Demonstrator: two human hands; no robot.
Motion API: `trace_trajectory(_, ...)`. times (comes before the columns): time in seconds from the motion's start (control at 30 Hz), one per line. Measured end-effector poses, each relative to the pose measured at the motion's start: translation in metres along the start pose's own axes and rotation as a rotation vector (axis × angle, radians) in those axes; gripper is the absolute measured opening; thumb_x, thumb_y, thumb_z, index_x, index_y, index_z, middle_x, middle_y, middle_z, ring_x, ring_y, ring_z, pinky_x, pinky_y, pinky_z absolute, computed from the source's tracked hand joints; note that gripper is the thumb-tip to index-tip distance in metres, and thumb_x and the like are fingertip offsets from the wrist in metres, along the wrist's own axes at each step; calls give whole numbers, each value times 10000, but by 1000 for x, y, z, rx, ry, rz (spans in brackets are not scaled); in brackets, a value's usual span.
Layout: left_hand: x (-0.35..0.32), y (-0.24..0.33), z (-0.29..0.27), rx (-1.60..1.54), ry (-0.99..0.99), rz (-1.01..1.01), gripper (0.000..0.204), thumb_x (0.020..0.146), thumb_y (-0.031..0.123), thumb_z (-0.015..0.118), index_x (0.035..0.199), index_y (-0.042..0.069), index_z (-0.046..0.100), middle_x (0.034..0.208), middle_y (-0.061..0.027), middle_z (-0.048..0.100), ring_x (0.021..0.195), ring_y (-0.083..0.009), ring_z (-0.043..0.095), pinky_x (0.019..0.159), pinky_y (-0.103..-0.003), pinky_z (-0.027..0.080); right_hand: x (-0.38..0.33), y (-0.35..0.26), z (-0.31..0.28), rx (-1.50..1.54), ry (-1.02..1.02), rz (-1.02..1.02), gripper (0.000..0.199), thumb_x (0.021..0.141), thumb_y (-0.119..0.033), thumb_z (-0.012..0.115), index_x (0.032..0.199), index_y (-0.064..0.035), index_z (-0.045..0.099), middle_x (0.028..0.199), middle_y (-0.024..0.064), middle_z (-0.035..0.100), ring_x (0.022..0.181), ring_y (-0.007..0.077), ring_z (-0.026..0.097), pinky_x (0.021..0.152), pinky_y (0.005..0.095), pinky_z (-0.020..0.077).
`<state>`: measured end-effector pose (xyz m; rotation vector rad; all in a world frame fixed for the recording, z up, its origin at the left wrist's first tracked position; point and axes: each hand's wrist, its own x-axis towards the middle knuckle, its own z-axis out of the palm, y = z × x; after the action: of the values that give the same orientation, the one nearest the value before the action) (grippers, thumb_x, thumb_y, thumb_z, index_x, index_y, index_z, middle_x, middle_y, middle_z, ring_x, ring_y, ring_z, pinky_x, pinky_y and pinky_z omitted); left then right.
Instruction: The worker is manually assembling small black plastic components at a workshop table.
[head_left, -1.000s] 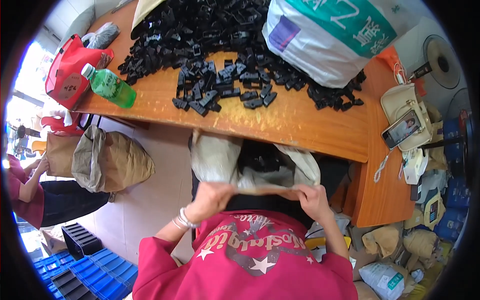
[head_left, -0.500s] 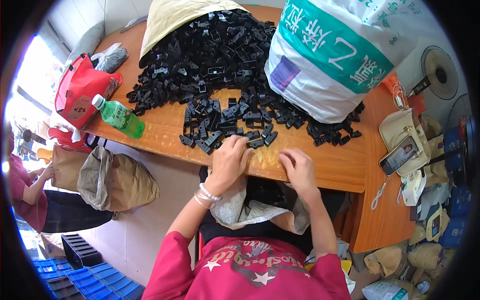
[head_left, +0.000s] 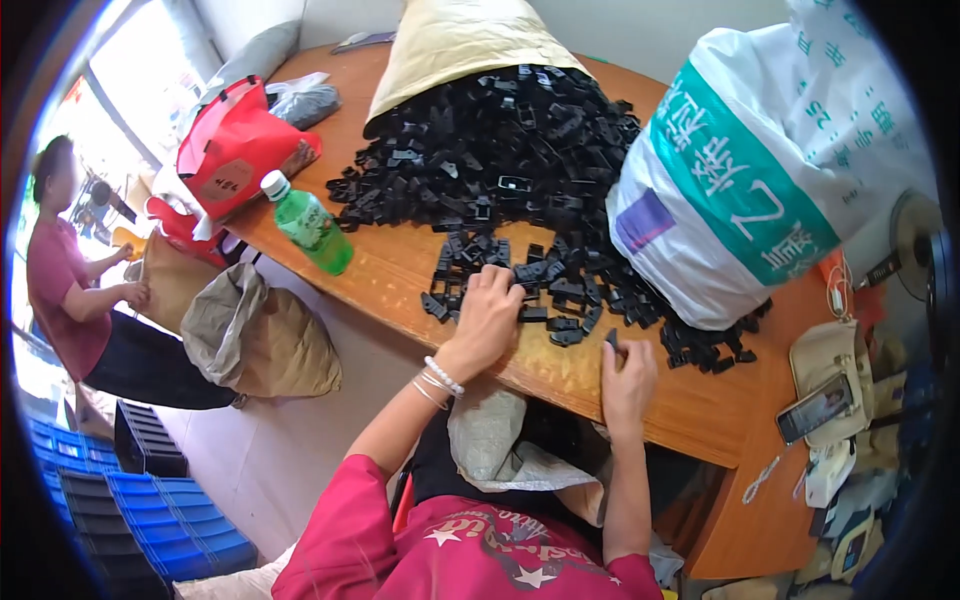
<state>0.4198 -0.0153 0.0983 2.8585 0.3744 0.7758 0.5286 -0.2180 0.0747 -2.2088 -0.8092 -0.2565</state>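
A: State of the left hand (head_left: pixel 488 318)?
B: Fingers bent and lowered onto the near edge of the loose black parts (head_left: pixel 470 165). Whether it has hold of one, I cannot tell from where I stand.
A: And the right hand (head_left: pixel 628 385)?
B: Thumb and fingers nearly closed, pinching a single black part (head_left: pixel 612 337) upright above the front of the table (head_left: pixel 690 430), just apart from the scattered ones.
A: Location of the main heap?
B: On the table, spread from the mouth of a tan paper sack (head_left: pixel 470 40) and reaching a white and green bag (head_left: pixel 740 180) on the right.
A: Below the edge?
B: A pale woven sack (head_left: pixel 487 440) gapes over the person's lap; its inside is too dark to read.
A: Surroundings?
B: A green bottle (head_left: pixel 312 235) stands left of the heap, near a red bag (head_left: pixel 235 150). Further left, a co-worker (head_left: pixel 75 290) stands by a brown sack (head_left: pixel 290 345).
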Motion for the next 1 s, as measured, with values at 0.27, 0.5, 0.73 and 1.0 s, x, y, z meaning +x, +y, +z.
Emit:
trace_trajectory(0.27,-34,59,-11,-859,83,-316,311,829,19,651,1105,-28,515,1021,-176,622,867,-342,632,764,-389,508,-13,14,-21,266,10,99,142,804,22,664,918,-1,584,904,123,594,796,276,563,717,350,462)
trace_trajectory(0.5,-51,78,-20,-1070,-356,-388,363,784,4,721,1129,-13,612,820,-34,625,731,-95,616,626,-228,475,-14,-27,-51,523,-162,-261,216,736,53,707,932,-29,665,956,102,669,857,264,622,729,322,500)
trace_trajectory(0.73,-46,79,-35,-1375,-569,-641,331,868,63,679,1169,-45,594,628,-50,634,579,-69,608,547,-206,469,-25,-30,-53,498,-189,-338,222,733,53,711,933,-39,684,964,83,668,865,282,619,740,349,498)
trace_trajectory(1.0,-55,83,-27,-1255,-259,-389,390,867,16,654,1241,-11,545,961,-113,675,791,-148,684,700,-251,539,-42,-41,-44,697,-214,52,353,771,25,698,1113,-34,640,1139,144,615,1005,272,596,869,336,472)
